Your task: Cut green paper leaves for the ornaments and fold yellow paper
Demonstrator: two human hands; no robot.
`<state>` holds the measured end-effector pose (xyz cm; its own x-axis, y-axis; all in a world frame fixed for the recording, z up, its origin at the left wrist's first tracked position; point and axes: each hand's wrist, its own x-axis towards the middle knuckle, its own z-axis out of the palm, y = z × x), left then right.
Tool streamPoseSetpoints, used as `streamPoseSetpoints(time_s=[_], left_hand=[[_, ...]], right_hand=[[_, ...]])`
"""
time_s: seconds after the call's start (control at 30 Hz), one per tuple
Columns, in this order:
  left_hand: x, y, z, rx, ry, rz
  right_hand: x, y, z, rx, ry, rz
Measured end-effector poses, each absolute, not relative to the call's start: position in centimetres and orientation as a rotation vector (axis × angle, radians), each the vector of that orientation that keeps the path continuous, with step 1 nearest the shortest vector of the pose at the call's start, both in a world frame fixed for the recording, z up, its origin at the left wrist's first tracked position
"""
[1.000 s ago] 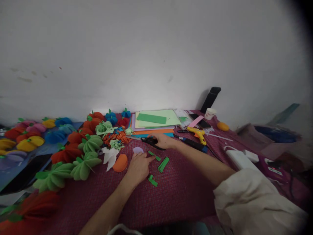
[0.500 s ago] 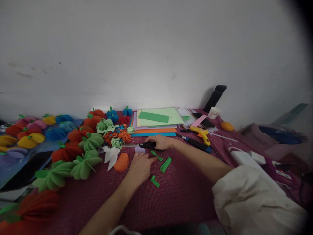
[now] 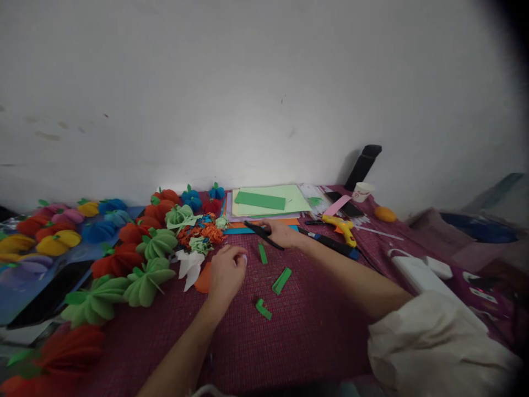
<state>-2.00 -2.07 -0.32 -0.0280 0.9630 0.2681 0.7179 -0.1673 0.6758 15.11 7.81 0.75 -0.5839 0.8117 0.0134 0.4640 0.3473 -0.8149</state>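
Observation:
My right hand (image 3: 281, 234) is closed around the black handles of a pair of scissors (image 3: 264, 235), held above the cloth near the blue and orange strips. Curled over the tabletop, my left hand (image 3: 226, 274) pinches a small lilac piece (image 3: 245, 258), mostly hidden by the fingers. Partly under that hand lies an orange felt-like piece (image 3: 203, 279). A narrow green strip (image 3: 263, 253) lies just below the scissors. Nearer to me are a folded green strip (image 3: 281, 280) and a curled green scrap (image 3: 263, 310).
Green pumpkin shapes (image 3: 151, 281) and red ones (image 3: 118, 260) crowd the left side, beside crumpled scraps (image 3: 206, 231). Pale sheets (image 3: 297, 203) lie at the back. On the right are a yellow glue gun (image 3: 343, 229), a paper cup (image 3: 362, 191) and a white power strip (image 3: 430, 281).
My left hand has lifted the lilac piece off the cloth and curled its fingers. My right hand has raised and turned the scissors. The narrow green strip has shifted.

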Motion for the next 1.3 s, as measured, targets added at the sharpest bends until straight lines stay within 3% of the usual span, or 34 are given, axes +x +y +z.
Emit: streamPoseSetpoints(time_s=[0.1,0.3,0.83,1.07,1.3], left_hand=[[-1.8,-1.5,-0.5,1.413,1.505,1.293],[-0.3,-2.2,-0.5,1.151,1.038,1.286],[-0.6,-2.6,0.1,0.998,1.008,1.339],[-1.1,-2.5,0.7,0.851,0.776,1.316],[-1.1,-2.9,1.2,0.733,0.63,1.171]], right_hand=[[14.9,5.5,2.5,-1.191,-1.886,1.186],[13.7,1.6,4.4,-1.082,-1.49,1.356],[13.9,-0.5,6.4,-0.985,-1.393,1.414],[21.3,-5.3,5.5,-0.72,-1.304,2.17],[23.6,-9.2,4.1,-0.695,-1.176,2.435]])
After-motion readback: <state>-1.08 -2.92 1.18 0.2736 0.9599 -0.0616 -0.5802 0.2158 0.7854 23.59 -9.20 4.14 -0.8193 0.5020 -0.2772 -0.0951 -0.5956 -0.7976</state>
